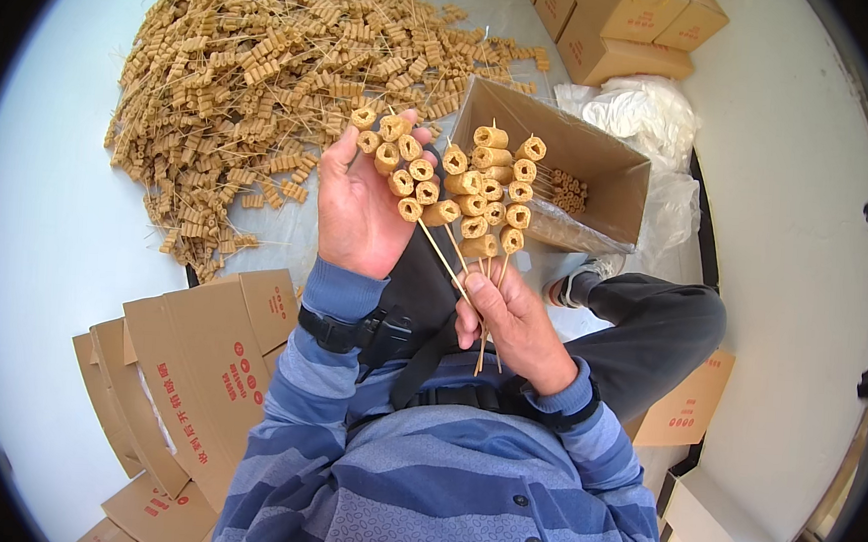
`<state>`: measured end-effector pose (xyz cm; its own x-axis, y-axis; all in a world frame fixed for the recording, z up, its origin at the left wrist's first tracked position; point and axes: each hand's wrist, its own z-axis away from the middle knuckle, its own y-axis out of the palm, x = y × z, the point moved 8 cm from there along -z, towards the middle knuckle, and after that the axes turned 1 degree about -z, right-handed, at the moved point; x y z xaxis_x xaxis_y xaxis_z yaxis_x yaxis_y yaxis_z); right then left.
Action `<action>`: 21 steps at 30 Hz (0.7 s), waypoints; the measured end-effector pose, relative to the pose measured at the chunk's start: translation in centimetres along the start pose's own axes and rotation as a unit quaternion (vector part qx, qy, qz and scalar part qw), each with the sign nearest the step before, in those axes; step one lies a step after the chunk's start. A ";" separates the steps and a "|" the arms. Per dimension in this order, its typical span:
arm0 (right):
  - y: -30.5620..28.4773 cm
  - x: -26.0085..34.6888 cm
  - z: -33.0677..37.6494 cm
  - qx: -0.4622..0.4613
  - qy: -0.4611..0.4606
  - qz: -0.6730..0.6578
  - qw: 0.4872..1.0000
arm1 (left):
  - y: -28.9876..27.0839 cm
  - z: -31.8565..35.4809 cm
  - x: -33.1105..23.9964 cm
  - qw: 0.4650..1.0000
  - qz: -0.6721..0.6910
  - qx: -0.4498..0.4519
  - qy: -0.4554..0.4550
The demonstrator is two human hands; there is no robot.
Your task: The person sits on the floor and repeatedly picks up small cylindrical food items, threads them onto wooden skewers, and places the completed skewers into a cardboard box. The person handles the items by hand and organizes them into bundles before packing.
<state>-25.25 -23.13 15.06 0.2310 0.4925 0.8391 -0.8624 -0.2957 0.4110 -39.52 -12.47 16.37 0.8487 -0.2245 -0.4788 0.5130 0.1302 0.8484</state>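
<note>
In front of my body, my right hand [515, 321] pinches the bare lower ends of several thin wooden sticks. Hollow golden-brown rolls are threaded on these skewers [475, 202], which fan out upward from my grip. My left hand [367, 202] lies open, palm up, behind the leftmost skewers, its thumb spread away. Rolls rest against that palm, and they partly hide its fingers. Just beyond my right hand stands an open cardboard box [605, 162] with more skewers packed inside it.
A large heap of skewers [257, 81] covers the floor at the far left. Flattened cartons [204, 381] lie at the near left. Closed cartons [623, 29] are stacked at the far right, by crumpled clear plastic [652, 125]. Another carton [684, 406] sits beside my bent right leg.
</note>
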 end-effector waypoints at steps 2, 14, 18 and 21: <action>-0.1 0.0 0.0 -0.001 -0.005 0.005 1.000 | 0.1 0.1 0.3 1.000 0.014 0.008 0.000; -0.6 0.1 -0.1 -0.034 -0.015 0.011 0.999 | 0.6 -0.5 0.5 0.995 0.033 0.097 -0.002; -0.9 0.3 -0.3 -0.057 -0.039 0.036 0.997 | 0.6 -0.6 0.7 0.996 0.024 0.087 -0.016; -1.3 0.4 -0.4 -0.084 -0.055 0.045 0.994 | 0.4 -0.6 0.9 0.998 0.008 0.060 -0.030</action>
<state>-24.21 -22.24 14.76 0.1898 0.3759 0.9070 -0.9425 -0.1891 0.2756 -38.51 -12.06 16.18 0.8460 -0.2812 -0.4531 0.4769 0.0188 0.8788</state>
